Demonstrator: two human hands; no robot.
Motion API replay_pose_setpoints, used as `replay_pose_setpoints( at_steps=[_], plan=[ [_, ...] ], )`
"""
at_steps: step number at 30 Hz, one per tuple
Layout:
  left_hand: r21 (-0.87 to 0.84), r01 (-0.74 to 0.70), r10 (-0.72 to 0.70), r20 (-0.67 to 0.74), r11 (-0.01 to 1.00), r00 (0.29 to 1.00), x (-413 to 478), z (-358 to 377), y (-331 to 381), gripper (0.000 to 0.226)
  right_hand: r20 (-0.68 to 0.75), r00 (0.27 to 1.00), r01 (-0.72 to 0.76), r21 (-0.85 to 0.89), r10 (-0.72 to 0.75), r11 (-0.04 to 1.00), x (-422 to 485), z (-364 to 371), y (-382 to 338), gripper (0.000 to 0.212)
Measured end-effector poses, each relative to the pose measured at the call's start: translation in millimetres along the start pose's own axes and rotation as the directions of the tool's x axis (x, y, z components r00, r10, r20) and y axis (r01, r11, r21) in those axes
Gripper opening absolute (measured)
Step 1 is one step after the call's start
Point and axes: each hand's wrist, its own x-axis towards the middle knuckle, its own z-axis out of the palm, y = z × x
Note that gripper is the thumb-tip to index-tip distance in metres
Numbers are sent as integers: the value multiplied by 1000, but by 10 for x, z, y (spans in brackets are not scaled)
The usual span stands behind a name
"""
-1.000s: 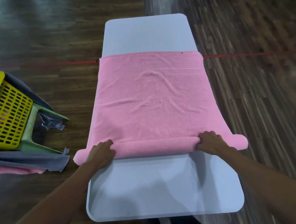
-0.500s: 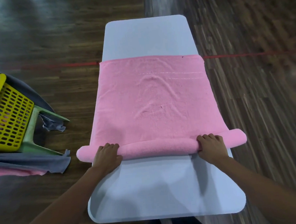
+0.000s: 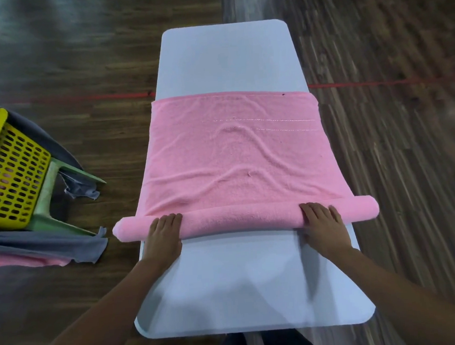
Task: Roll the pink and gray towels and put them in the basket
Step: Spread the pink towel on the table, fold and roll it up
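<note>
Dark wooden floor (image 3: pixel 393 162) with long narrow planks is running all around a pale, smooth table (image 3: pixel 227 57) with rounded corners. A thin red line (image 3: pixel 375 83) is crossing the floor far beyond the fingertips.

On the table the pink towel (image 3: pixel 233 158) is lying, soft and fluffy, with some curved wrinkles in its flat part. This flat part is spreading away from the fingertips toward the far side of the table. The near edge of the towel is forming a thick roll (image 3: pixel 240 219), shaped like a long cylinder, and both ends of it are reaching out past the table edges.

The left hand (image 3: pixel 162 237) is pressing on the roll near its left end. Its fingers (image 3: pixel 168 220) are lying straight and close together over the top of the roll. The right hand (image 3: pixel 323 227) is pressing near the right end in the same manner, with its fingers (image 3: pixel 316 209) also straight and together. Neither hand is curling around the cloth.

Well to the left of the left fingers, the yellow plastic basket (image 3: pixel 10 172) with many small slots is standing tilted against a green plastic stool (image 3: pixel 47 210). The gray towel (image 3: pixel 47 244), thin and limp, is hanging just beside them, and a strip of pink cloth (image 3: pixel 26 262) is showing under it.
</note>
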Motion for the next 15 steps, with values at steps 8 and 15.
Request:
replay_pose_setpoints(
  at_steps=[8, 15],
  plan=[
    [-61, 29, -15, 218, 998, 976, 46, -177, -108, 57, 498, 861, -189, 129, 101, 974, 201, -581, -6, 45],
    [-70, -46, 33, -169, 996, 985, -22, -92, -23, 44, -108, 990, -84, 72, 92, 994, 33, -185, -50, 29]
  ],
)
